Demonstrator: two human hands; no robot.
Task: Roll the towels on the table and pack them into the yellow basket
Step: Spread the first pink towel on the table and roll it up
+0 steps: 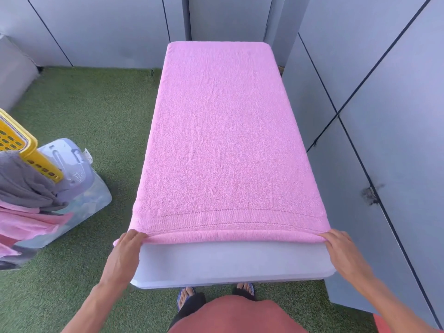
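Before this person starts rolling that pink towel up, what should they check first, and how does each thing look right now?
1. Pink towel lies flat along the table: ok, only faint creases.
2. Left hand grips the near left corner: ok.
3. Right hand grips the near right corner: ok.
4. Near edge is turned over evenly between both hands: ok, the first fold looks straight.
5. Far end sits square on the table: cannot tell, it seems to drape over the far edge.
6. Yellow basket has room for a roll: cannot tell, grey and pink cloth hangs over it and its inside is hidden.
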